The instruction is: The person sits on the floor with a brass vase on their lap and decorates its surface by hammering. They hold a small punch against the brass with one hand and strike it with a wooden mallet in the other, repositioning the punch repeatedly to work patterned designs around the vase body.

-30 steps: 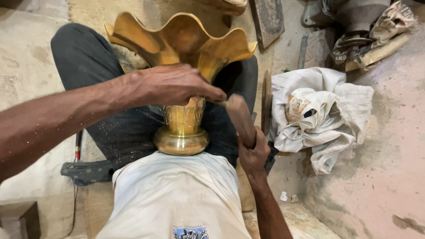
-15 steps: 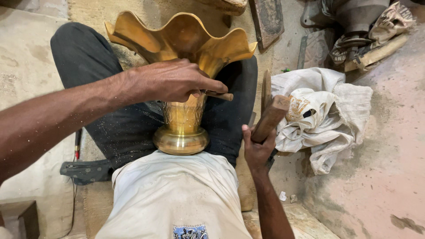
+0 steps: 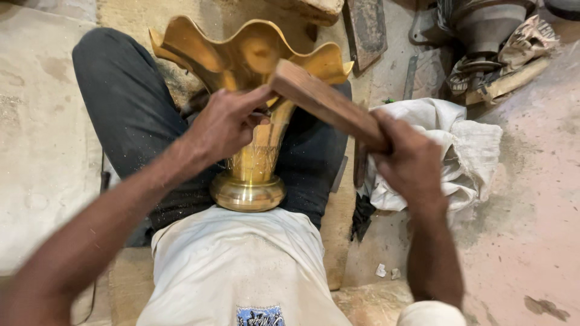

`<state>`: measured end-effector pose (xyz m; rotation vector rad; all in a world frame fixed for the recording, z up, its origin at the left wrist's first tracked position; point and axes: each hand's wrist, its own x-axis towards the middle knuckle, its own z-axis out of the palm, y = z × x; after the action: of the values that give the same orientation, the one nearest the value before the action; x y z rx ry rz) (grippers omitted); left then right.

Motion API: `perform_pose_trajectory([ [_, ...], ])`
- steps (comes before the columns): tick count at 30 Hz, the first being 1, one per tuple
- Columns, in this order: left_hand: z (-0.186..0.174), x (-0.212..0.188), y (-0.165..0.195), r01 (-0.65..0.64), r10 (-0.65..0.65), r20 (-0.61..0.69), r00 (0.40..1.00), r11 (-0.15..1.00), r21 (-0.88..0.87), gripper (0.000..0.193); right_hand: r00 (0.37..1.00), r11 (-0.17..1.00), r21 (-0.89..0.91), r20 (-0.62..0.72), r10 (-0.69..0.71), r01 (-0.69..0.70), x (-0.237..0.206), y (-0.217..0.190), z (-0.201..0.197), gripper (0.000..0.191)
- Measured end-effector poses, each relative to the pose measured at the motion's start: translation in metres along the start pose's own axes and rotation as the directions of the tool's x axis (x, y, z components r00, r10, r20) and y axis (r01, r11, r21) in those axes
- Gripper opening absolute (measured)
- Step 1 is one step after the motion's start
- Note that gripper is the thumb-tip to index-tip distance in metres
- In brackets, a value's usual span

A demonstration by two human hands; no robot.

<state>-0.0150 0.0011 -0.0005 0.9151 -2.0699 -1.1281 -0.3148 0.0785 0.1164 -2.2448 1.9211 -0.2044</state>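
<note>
Vase [image 3: 249, 151]: brass, likely heavy, stiff, slick; grip at neck. Left hand [image 3: 226, 124] wraps neck, right hand [image 3: 408, 160] clenches wood block [image 3: 326, 102].

Beside your right knee: crumpled white cloth [image 3: 459, 157], lying on dusty floor [image 3: 531, 241]. Top right: grey metal machine part [image 3: 483, 27], wooden stick [image 3: 513, 78] below it. Top centre: flat dark metal slab [image 3: 365, 27]. Small white chips [image 3: 386, 271] near cloth.
</note>
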Motion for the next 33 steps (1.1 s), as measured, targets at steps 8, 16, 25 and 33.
perform_pose_trajectory([
  [8,0.009,-0.02,0.002,-0.003,-0.043,-0.306,0.951,0.989,-0.149,0.046,0.986,0.925,-0.346,0.113,-0.125,0.157,0.032,-0.013,-0.031,0.052],
  [16,0.019,-0.022,-0.005,-0.004,-0.047,-0.341,0.939,0.989,-0.149,0.046,0.981,0.901,-0.4,0.157,-0.114,0.169,0.04,-0.009,-0.034,0.047],
  [25,0.027,-0.02,-0.003,-0.001,-0.056,-0.348,0.936,0.987,-0.162,0.058,0.925,0.865,-0.441,-0.167,-0.341,0.239,0.043,0.014,-0.026,0.045],
  [33,0.027,-0.017,0.002,0.047,-0.088,-0.335,0.938,0.99,-0.131,0.058,0.982,0.961,-0.23,-0.074,-0.176,0.155,0.053,0.019,-0.007,0.037],
])
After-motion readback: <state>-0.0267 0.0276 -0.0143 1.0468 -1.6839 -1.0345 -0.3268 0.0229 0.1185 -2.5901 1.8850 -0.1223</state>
